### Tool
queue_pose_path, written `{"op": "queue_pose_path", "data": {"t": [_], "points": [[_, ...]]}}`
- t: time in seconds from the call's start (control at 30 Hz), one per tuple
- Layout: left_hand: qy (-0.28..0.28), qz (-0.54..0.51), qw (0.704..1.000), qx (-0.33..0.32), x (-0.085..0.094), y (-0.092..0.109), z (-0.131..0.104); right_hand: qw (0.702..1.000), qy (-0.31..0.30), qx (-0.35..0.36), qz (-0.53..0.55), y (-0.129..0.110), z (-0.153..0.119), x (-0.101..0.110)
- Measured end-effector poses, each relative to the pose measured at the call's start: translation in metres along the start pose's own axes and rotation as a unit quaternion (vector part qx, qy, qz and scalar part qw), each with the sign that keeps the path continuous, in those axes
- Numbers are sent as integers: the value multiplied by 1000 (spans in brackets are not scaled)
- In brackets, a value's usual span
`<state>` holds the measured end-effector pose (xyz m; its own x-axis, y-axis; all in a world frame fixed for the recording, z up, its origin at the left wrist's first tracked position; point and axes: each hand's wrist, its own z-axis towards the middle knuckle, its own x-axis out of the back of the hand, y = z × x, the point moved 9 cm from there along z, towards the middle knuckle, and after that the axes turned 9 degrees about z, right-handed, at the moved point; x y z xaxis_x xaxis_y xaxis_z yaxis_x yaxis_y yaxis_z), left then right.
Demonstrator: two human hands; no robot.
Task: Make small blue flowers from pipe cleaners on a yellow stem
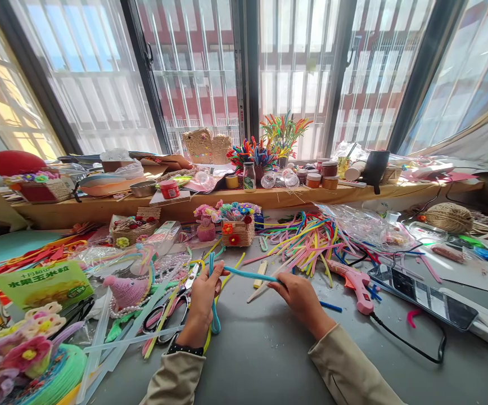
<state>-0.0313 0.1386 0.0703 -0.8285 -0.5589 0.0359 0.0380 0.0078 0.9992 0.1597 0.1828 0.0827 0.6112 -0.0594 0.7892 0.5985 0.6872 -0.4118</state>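
A light blue pipe cleaner stretches between my two hands above the grey table. My left hand pinches its looped part; one loop hangs below the fingers and a short piece stands up above them. Closed around the other part, my right hand holds it between thumb and fingers. Black-handled scissors lie just left of my left hand. Between the hands, a little farther back, lies a small cream-coloured stick. A dark blue piece of pipe cleaner rests beside my right hand.
Behind my right hand spreads a pile of coloured pipe cleaners. A pink glue gun and a phone lie to the right. Clear glue sticks and pipe-cleaner flowers are at left. A woven basket stands behind.
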Motion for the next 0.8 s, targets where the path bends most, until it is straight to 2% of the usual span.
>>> {"op": "queue_pose_path", "data": {"t": [0.13,0.27,0.47,0.8], "points": [[-15,10,1000,12,-3,-2,-1,1000,0,-15,4,3,-1,0],[6,-6,1000,-6,2,0,0,999,5,-26,38,4,-1,1],[36,-22,999,-28,7,1,0,988,14,-40,148,5,1,4],[52,1,998,-30,10,3,0,975,24,-47,214,8,2,3]]}}
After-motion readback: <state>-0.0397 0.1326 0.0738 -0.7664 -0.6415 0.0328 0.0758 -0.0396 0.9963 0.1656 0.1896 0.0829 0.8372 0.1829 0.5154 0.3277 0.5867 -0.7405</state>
